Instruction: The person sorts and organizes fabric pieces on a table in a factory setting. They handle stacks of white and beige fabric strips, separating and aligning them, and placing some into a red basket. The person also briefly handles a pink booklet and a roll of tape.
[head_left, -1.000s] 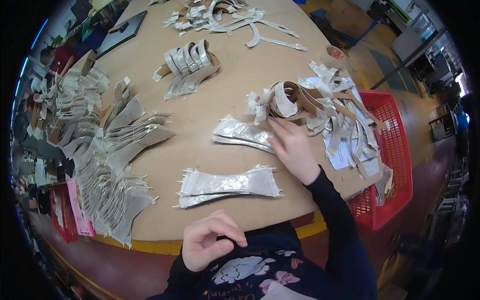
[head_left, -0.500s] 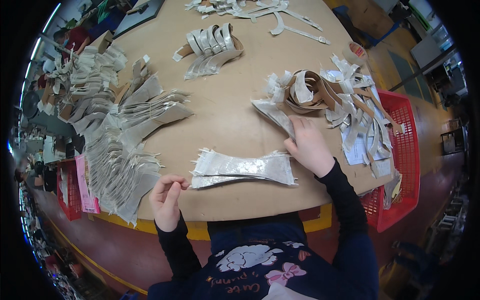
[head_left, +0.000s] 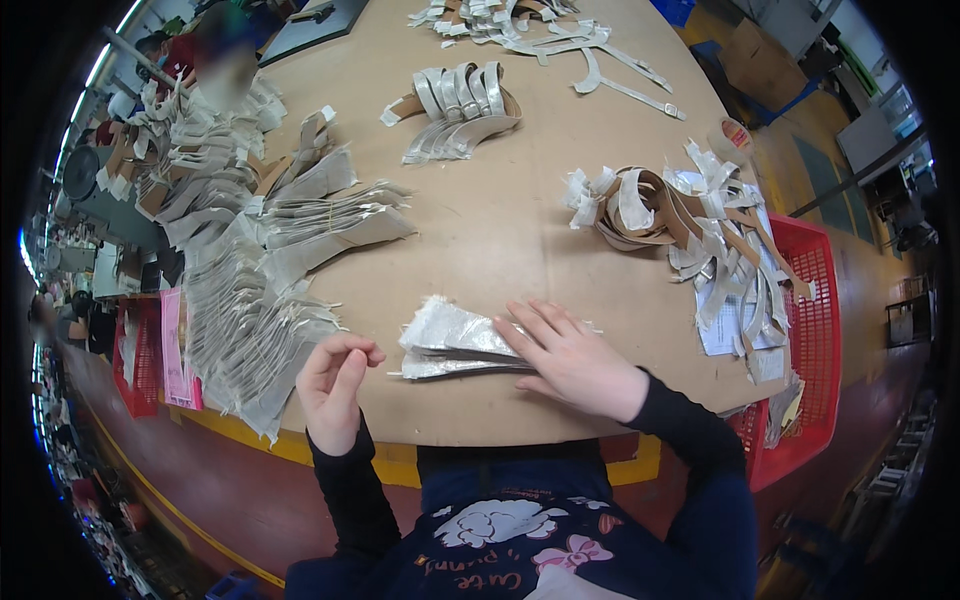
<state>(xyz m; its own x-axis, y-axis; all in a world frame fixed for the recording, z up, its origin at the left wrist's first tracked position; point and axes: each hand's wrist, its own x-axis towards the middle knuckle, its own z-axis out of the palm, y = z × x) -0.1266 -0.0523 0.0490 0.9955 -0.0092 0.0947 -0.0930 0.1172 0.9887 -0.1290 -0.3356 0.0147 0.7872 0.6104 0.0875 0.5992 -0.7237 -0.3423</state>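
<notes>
A small stack of silvery-grey, waisted pieces (head_left: pixel 450 338), which look wrapped in clear film, lies near the table's front edge. My right hand (head_left: pixel 565 355) rests flat over its right half, fingers stretched out, hiding that end. Left of the stack, just apart from it, my left hand (head_left: pixel 338 385) is held with its fingers curled in toward the thumb. I see nothing in it. Beyond my left hand spreads a big fanned pile of similar grey pieces (head_left: pixel 255 330), with a banded bundle (head_left: pixel 340 225) above it.
Coiled straps (head_left: pixel 640 205) and loose straps on papers lie at right, beside a red crate (head_left: pixel 815 350). A row of curled straps (head_left: pixel 460 105) stands farther back. A tape roll (head_left: pixel 733 140) sits at the right edge. Flat harness-like straps (head_left: pixel 620 70) lie at the far end.
My right hand has come left and nearer, carrying a grey piece from beside the coiled straps onto the stack, and has flattened out. My left hand stays curled. The view has shifted slightly.
</notes>
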